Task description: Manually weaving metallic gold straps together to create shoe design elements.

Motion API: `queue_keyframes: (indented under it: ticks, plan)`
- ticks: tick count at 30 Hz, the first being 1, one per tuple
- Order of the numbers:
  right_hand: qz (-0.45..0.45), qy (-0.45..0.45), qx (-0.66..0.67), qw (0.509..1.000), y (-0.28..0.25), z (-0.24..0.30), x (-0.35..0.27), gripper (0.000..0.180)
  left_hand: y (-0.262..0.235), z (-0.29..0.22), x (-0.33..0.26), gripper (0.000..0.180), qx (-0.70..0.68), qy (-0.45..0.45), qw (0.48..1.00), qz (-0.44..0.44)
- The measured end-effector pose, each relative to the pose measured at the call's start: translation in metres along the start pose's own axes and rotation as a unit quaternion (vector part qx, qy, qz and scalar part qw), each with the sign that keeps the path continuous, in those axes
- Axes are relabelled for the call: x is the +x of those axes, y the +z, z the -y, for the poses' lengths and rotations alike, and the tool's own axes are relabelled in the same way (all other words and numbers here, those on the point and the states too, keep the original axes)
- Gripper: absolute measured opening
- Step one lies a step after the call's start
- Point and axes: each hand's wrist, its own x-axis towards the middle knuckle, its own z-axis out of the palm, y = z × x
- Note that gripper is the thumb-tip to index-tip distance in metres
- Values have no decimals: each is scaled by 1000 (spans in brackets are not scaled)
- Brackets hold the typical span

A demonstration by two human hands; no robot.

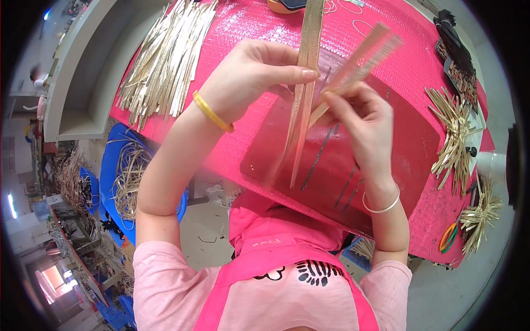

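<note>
My left hand [248, 77] pinches a long flat straw-coloured strip [309, 49] that stands nearly upright over a dark red board [386, 160]. My right hand [361, 118] holds a bundle of similar strips [361, 55], tilted up to the right and blurred. The two sets of strips cross between my fingertips, and their lower ends hang down over the board. A gold bangle sits on my left wrist and a thin silver one on my right.
A pink mat [232, 38] covers the table. A big pile of pale strips [163, 58] lies at its far left, and cut strip bundles [455, 135] at the right edge. A blue tub of coiled fibre [127, 176] stands on the floor to the left.
</note>
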Motion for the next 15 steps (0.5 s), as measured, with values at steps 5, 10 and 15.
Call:
queue_keyframes:
  ticks: [5, 10, 15]
  plan:
    - [-56, 0, 112, 992, -10, 0, 1, 12, 4, -13, -9, 20, -50, -31, 998, 7]
    - [-22, 13, 141, 990, -2, 5, -2, 15, 23, 5, -10, 21, -128, -18, 991, -46]
    - [-25, 14, 123, 992, -5, 0, -3, 15, 34, 16, -10, 19, -95, 31, 991, -90]
